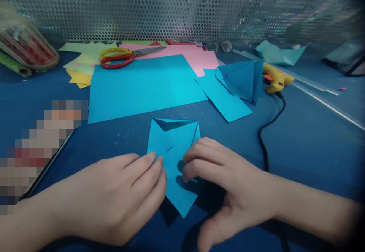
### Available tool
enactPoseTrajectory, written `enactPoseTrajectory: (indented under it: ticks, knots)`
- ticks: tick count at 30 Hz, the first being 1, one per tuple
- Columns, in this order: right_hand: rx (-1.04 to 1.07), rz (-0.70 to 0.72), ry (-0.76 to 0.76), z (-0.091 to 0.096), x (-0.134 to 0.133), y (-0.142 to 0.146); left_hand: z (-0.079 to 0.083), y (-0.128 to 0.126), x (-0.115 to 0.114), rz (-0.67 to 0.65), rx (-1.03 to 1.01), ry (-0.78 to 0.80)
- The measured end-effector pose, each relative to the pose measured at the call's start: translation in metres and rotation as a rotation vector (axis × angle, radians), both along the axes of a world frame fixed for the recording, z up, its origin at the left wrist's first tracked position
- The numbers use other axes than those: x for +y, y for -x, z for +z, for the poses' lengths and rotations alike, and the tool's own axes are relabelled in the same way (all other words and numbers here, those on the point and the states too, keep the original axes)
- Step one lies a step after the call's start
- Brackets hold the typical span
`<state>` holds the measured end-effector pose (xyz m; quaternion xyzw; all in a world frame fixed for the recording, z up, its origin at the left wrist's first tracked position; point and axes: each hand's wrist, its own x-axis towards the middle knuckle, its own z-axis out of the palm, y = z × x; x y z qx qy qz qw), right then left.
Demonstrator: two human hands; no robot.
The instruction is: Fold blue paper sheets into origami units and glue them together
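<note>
A folded piece of bright blue paper [176,157] lies on the table in front of me, its lower point towards me and a flap gaping along its top edge. A short slit or crease shows near its middle. My left hand [125,195] is closed at the paper's left edge, fingers together and thumb hidden beneath. Over the right edge arches my right hand [228,176], thumb spread well away from its bent fingers and casting a shadow on the paper. Whether those fingertips touch the paper I cannot tell.
Behind lie a large blue sheet [142,88], scissors [125,57], pink paper [205,59], a blue strip [228,101] and a folded blue shape [242,78]. A yellow duck-shaped object [276,80] with a black cable [262,137] sits right. A jar [28,42] stands back left.
</note>
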<state>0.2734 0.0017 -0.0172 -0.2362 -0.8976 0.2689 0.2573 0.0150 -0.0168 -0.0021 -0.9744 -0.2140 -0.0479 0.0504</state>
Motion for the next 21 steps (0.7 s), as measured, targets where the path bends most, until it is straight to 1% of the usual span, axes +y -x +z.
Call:
enactPoseTrajectory:
  ticks: [1, 3, 6, 8, 9, 11, 12, 14, 16, 18, 21]
  knots:
    - [-0.03, 0.013, -0.041, -0.001, 0.0, 0.0, 0.0, 0.0, -0.002, 0.025, -0.025, 0.004]
    - [-0.08, 0.031, -0.068, -0.002, 0.0, 0.0, 0.0, -0.002, 0.0, 0.023, -0.081, 0.007]
    - [-0.074, 0.018, -0.003, -0.003, 0.001, -0.001, 0.003, -0.006, 0.008, 0.033, -0.158, 0.045]
    - [-0.049, -0.002, 0.045, -0.003, 0.002, -0.001, 0.003, -0.008, 0.01, 0.086, -0.163, 0.088]
    - [-0.044, -0.021, 0.062, -0.003, 0.002, -0.001, 0.003, -0.009, 0.008, 0.123, -0.158, 0.084]
    - [-0.05, -0.073, 0.088, -0.003, 0.003, -0.001, -0.001, -0.01, -0.002, 0.203, -0.134, 0.033]
    - [-0.056, -0.105, 0.095, -0.004, 0.003, 0.0, -0.004, -0.01, -0.009, 0.25, -0.165, -0.047]
    - [-0.062, -0.164, 0.087, -0.004, 0.003, 0.001, -0.01, -0.009, -0.024, 0.327, -0.191, -0.078]
    - [-0.074, -0.205, 0.07, -0.004, 0.003, 0.002, -0.016, -0.008, -0.038, 0.336, -0.214, -0.101]
    - [-0.093, -0.24, 0.065, -0.004, 0.001, 0.003, -0.019, -0.008, -0.046, 0.347, -0.135, -0.08]
    - [-0.104, -0.284, 0.087, -0.004, -0.001, 0.004, -0.021, -0.008, -0.052, 0.393, -0.045, -0.071]
